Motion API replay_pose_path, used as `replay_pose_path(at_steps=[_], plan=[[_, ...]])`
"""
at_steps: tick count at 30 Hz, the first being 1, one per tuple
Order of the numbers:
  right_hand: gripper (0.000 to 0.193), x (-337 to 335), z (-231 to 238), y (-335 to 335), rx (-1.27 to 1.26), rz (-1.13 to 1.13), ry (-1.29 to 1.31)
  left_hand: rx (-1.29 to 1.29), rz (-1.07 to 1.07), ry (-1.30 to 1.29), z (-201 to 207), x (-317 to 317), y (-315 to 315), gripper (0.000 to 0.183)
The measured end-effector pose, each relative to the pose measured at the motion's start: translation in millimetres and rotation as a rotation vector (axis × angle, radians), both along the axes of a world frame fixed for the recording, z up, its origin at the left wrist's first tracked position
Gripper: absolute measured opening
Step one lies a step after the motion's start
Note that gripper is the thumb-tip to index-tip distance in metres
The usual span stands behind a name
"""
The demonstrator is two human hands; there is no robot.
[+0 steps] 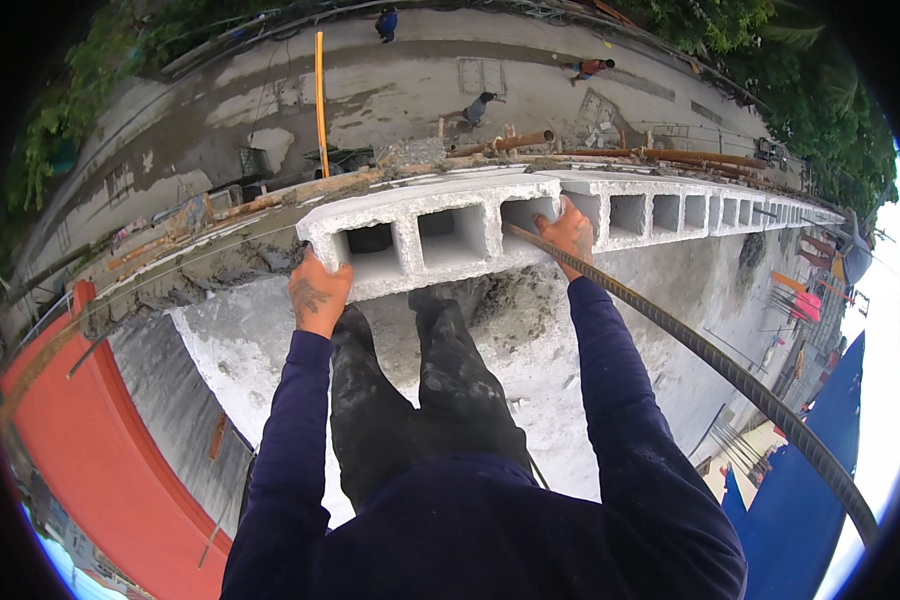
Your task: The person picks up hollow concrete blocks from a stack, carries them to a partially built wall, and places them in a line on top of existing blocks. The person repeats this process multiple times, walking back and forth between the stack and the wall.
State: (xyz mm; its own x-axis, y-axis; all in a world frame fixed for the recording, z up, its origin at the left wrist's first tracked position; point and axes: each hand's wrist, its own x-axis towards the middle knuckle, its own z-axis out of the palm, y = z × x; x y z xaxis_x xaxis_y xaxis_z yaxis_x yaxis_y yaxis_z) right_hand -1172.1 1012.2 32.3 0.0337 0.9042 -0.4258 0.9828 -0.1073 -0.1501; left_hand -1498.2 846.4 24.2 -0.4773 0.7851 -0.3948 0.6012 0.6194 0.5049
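A grey hollow concrete block [410,222] sits on the wall line in front of me, its open cells facing up. My left hand [318,292] grips the block's left end, thumb near the first cell. At the right end, my right hand [568,235] is closed on the block, its thumb by the third cell. A ribbed steel bar [710,357] rises out of that third cell, passes beside my right hand and arcs to the lower right. Just right of the held block, a row of similar blocks [660,210] runs along the wall.
Grey mortar [250,265] lies along the wall top to the left, beneath a thin string. An orange upright bar [321,105] stands beyond the wall. A red beam [110,440] is at lower left. Far below, several people, one a person in blue [386,24], are on the paved road.
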Motion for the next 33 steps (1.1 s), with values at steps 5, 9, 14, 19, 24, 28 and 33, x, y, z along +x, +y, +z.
replay_pose_path(at_steps=[5, 9, 14, 19, 24, 28, 33], plan=[[0.064, 0, -3, -1, -0.003, -0.003, -0.021, -0.051, 0.001, 0.001, -2, 0, -1, 0.046], [0.063, -1, 0, -1, 0.020, -0.003, -0.022, -0.073, 0.012, -0.021, -2, -1, 0, 0.051], [0.061, -1, -2, -3, 0.056, -0.013, -0.020, -0.162, 0.000, -0.030, 2, -2, 0, 0.063], [0.045, 6, 9, -8, 0.332, -0.041, 0.270, -0.097, -0.007, 0.018, 1, 0, -1, 0.062], [0.035, 17, 73, -6, 0.718, -0.540, 1.096, -0.062, 0.006, -0.045, -2, -2, -3, 0.060], [0.036, -1, 65, -4, 0.690, -0.327, 1.618, -0.085, 0.007, -0.056, -4, -2, -4, 0.059], [0.036, -11, -9, -17, 0.713, -0.495, 1.376, -0.117, -0.002, -0.061, 1, -2, -5, 0.061]])
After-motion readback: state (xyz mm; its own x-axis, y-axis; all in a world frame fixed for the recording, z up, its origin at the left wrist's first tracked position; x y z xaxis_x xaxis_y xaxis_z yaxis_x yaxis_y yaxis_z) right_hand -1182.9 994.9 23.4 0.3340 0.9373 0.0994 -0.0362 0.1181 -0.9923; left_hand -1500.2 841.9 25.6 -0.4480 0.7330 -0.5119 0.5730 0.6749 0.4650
